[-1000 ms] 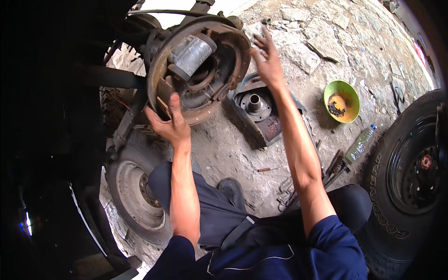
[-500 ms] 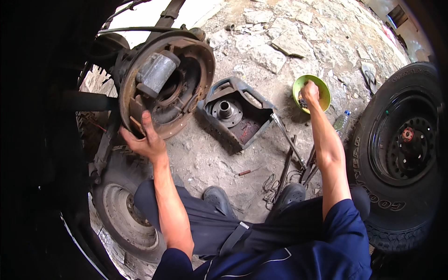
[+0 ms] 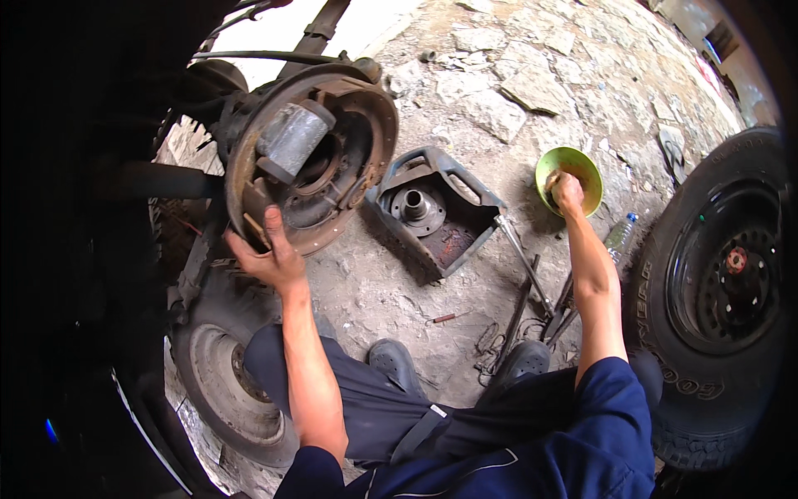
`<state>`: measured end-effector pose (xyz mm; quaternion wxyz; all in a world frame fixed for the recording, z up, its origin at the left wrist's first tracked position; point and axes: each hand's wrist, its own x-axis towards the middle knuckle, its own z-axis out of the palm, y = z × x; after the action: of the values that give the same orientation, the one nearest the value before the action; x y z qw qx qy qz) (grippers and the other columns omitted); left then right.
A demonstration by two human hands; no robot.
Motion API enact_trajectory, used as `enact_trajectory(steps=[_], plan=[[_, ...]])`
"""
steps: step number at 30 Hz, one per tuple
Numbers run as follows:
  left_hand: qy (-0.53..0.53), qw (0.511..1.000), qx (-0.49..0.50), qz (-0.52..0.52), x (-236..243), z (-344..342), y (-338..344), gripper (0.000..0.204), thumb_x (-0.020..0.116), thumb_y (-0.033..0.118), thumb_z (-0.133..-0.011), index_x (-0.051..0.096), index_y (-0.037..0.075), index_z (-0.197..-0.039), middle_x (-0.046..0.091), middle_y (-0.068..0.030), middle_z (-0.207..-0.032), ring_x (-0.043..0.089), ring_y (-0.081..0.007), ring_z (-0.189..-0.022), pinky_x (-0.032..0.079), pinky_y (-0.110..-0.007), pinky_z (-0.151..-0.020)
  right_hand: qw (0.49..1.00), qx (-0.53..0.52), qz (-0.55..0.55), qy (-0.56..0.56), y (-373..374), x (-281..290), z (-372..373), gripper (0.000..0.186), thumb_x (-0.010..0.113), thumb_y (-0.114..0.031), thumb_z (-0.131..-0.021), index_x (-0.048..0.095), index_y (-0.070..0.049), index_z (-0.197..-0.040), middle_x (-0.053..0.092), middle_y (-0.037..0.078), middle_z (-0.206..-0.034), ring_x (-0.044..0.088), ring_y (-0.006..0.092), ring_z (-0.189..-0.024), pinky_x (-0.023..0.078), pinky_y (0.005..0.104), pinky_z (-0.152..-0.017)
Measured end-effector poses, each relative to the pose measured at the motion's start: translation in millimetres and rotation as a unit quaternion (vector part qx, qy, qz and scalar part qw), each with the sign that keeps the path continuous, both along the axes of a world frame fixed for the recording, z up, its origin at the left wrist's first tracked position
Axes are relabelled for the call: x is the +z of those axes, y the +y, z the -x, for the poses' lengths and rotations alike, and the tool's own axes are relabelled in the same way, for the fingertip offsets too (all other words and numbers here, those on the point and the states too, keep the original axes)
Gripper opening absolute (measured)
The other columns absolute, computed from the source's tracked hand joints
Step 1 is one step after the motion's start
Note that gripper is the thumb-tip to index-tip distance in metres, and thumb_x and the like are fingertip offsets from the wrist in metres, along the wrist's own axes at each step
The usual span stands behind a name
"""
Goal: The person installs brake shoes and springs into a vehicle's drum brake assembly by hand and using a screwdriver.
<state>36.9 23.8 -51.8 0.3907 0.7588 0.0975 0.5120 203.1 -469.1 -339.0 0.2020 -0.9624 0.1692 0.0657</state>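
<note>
My left hand (image 3: pixel 272 258) grips the lower left edge of a rusty brake backing plate (image 3: pixel 349 208), thumb upward, beside a curved brown brake part. A grey metal cylinder (image 3: pixel 295 137) sits on the upper part of that plate. My right hand (image 3: pixel 567 187) reaches down into a green bowl (image 3: pixel 553 158); its fingertips and anything between them are hidden or too small to make out. Between my hands, a cut-open plastic container (image 3: pixel 461 245) on the ground holds a flanged metal hub (image 3: pixel 414 206).
A large spare wheel (image 3: pixel 690 366) stands at my right, near a bottle (image 3: pixel 621 237), long metal tools (image 3: pixel 524 266) and a sandal (image 3: pixel 673 154). Another wheel (image 3: pixel 224 382) is by my left leg, under dark vehicle parts (image 3: pixel 195 179). A small rod (image 3: pixel 443 318) lies near my feet.
My right hand has moved from beside the backing plate down and right into the green bowl. My left hand stays on the plate. The whole view has shifted as my head turned.
</note>
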Motion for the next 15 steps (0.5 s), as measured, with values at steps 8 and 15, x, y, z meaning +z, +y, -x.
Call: enact_trajectory(steps=[8,15], plan=[[0.014,0.999,0.033,0.001,1,5,6,0.057,0.077,0.041,-0.083,0.056,-0.008,-0.106,0.062,-0.0159,-0.101,0.059,-0.0232,-0.090,0.046,-0.035,-0.081,0.979,-0.142,-0.103,-0.100,25,15,-13,0.035,0.050,-0.038,-0.097,0.064,-0.008,-0.109,0.068,0.022,-0.104,0.064,0.0402,-0.100,0.049,0.0488,-0.086],[0.002,1.000,-0.008,0.007,1,2,-2,0.054,0.076,0.036,-0.085,0.056,-0.010,-0.106,0.064,-0.0155,-0.101,0.061,-0.0220,-0.090,0.048,-0.035,-0.082,0.762,-0.264,-0.588,-0.060,-16,8,-4,0.029,0.056,-0.040,-0.098,0.067,-0.014,-0.106,0.069,0.002,-0.101,0.063,0.0160,-0.088,0.046,0.0360,-0.069]])
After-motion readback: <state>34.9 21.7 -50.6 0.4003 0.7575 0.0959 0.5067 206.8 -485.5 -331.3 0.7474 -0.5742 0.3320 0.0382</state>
